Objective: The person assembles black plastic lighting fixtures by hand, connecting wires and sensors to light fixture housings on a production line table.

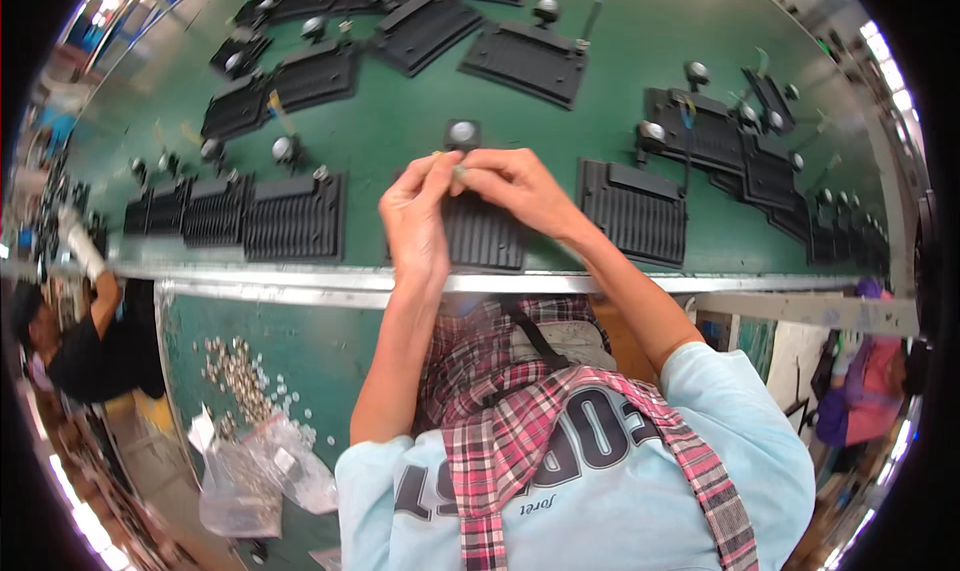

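My left hand and my right hand meet fingertip to fingertip, both closed in a pinch. Between them shows a speck of something greenish, too small to make out. Directly below lies a black ribbed housing, partly covered by my hands and wrists. Just beyond my fingers, a black square part with a round silvery sensor head is at the housing's far side.
More black ribbed housings line the green bench on the left, right and far side, several with thin coloured wires standing up. Small metal fittings and clear plastic bags lie on a lower surface. Other people work at both sides.
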`<state>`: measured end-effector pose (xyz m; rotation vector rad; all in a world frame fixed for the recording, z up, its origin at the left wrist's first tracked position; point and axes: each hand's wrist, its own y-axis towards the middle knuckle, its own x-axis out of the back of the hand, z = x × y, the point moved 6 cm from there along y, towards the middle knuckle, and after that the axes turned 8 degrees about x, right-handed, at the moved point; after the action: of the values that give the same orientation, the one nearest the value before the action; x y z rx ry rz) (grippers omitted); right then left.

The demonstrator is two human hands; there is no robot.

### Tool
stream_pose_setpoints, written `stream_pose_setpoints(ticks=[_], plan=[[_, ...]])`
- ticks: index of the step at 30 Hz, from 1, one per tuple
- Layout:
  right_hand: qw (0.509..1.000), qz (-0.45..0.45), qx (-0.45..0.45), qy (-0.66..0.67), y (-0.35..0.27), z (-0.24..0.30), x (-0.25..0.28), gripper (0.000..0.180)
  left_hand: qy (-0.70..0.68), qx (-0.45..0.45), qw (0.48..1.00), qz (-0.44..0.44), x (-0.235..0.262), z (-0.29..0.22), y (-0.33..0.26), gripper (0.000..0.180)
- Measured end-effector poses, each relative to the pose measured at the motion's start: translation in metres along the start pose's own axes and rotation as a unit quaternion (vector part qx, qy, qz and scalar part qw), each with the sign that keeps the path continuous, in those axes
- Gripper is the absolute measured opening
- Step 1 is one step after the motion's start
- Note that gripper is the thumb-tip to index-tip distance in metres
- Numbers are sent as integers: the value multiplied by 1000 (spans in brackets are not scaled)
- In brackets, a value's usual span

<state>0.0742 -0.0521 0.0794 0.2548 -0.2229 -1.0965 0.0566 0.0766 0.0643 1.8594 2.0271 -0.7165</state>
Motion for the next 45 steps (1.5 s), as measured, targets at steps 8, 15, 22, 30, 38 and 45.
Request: stream_pose_setpoints(ticks=[8, 15, 22, 30, 38, 45], plan=[[997, -3, -62, -46, -5, -3, -6, 18, 229, -120, 957, -129, 69, -65, -36, 17], [997, 35, -45, -58, 7, -11, -18, 20, 687, -112, 641, -325, 210, -107, -166, 17], [995, 56, -64, -46, 7, -4, -13, 20, 714, -48, 590, -375, 261, -111, -203, 14], [994, 101, -30, -42, 2, -8, -15, 23, 302, -37, 925, -227, 162, -70, -104, 20], [986, 159, -28, -34, 2, 1, -18, 23, -65, 56, 993, 87, 67, 15, -17, 16], [987, 156, -10, -27, 2, 4, -16, 24, -80, 68, 988, 115, 58, 23, -12, 23]])
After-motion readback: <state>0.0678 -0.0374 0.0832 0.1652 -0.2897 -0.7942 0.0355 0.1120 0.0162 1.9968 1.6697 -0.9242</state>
